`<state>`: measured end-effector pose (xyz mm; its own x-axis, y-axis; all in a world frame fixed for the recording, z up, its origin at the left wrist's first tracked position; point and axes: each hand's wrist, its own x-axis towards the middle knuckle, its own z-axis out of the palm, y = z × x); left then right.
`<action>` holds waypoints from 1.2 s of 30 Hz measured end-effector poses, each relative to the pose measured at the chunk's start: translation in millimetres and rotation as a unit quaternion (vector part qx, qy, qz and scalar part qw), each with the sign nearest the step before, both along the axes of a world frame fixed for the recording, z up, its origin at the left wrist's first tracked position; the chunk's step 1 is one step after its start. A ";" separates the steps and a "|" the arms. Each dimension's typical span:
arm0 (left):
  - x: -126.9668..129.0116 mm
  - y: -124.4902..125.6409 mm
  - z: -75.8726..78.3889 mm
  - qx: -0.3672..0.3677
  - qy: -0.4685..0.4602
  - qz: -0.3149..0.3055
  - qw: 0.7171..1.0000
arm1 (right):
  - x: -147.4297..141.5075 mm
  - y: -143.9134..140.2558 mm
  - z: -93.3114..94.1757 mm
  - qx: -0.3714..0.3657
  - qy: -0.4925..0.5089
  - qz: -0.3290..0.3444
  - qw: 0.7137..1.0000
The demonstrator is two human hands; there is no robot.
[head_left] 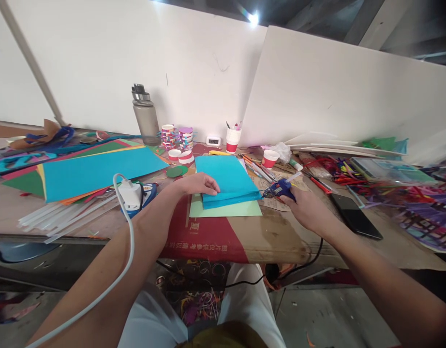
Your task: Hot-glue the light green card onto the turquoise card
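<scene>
**Glue gun at the blue sheet's corner**

While pressed flat by the left hand point(197, 184), fingers spread and released on its near left edge, blue folded paper point(226, 181) lies at the middle of the workbench point(99, 220), on top of a pale green sheet point(226, 209) and a red-and-brown cardboard mat point(223, 239). Right hand point(306, 208) clenched around a blue glue gun point(279, 189), nozzle touching the paper's near right corner, a clear glue stick poking out the back.

Just left of the left forearm: a white plug adapter point(130, 194) with a white cable point(125, 261) looping down across the arm. Further left, a large blue sheet point(99, 171) over a stack of coloured paper, with a bundle of clear glue sticks point(59, 215) near the bench edge. Behind the paper: a grey water bottle point(145, 116), stacked tape rolls point(177, 137), a small white clock point(213, 140), red-and-white cups point(233, 140). Right of the gun: a black phone point(355, 216) lying flat, near the right wrist, then a tangle of red and multicoloured pipe cleaners point(349, 175). Black cord point(310, 263) hanging off the bench under the right arm.
</scene>
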<state>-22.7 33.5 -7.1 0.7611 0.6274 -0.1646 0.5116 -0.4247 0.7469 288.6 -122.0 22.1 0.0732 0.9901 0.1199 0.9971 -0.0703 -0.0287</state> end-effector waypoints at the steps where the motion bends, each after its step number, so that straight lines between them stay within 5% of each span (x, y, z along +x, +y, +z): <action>1: 0.0 0.0 0.1 0.002 0.002 -0.001 1.000 | 1.1 0.2 -0.5 -0.002 -0.003 -0.002 1.000; 18: 1.1 -3.7 3.2 -0.006 -0.008 0.003 1.000 | -9.1 3.2 8.3 -0.016 -0.010 0.001 1.000; 36: 0.9 -3.1 -0.7 -0.004 -0.012 0.009 1.000 | -91.0 -1.8 7.7 -0.018 0.080 0.107 0.991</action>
<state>-21.8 30.4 -7.8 0.7538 0.6394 -0.1517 0.5005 -0.4091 0.7630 197.6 -123.8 29.8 -0.1238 0.9884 0.0877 0.9723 0.1385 -0.1884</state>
